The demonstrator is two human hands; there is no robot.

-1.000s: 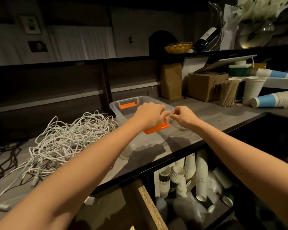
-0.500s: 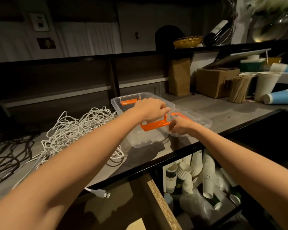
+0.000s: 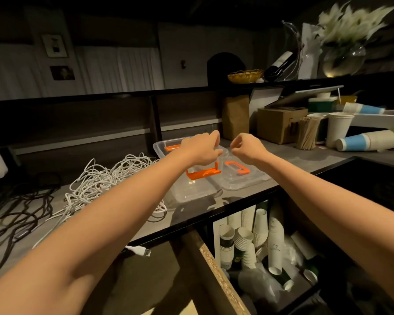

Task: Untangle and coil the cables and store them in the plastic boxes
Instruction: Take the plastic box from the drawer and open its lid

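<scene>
A clear plastic box [image 3: 191,189] with orange latches [image 3: 203,173] stands on the grey counter. Its clear lid [image 3: 248,178], with an orange handle, lies flat just right of it. My left hand [image 3: 200,148] and my right hand [image 3: 246,147] hover over the box's right end, fingers curled, and pinch a clear plastic edge [image 3: 224,155] between them. That edge looks like part of the box or a second one nested in it. A big tangle of white cables [image 3: 105,178] lies left of the box, with one USB plug [image 3: 142,251] hanging over the counter's front edge.
Dark cables [image 3: 21,208] sprawl at the far left. At the back right stand a brown paper bag [image 3: 236,117], a cardboard box [image 3: 280,123], wooden stirrers [image 3: 306,135] and paper cups [image 3: 338,128]. Below the counter an open compartment holds several cup stacks [image 3: 259,235].
The lid now lies on the counter right of the box. My right hand has risen from it and meets my left hand above the box's right end.
</scene>
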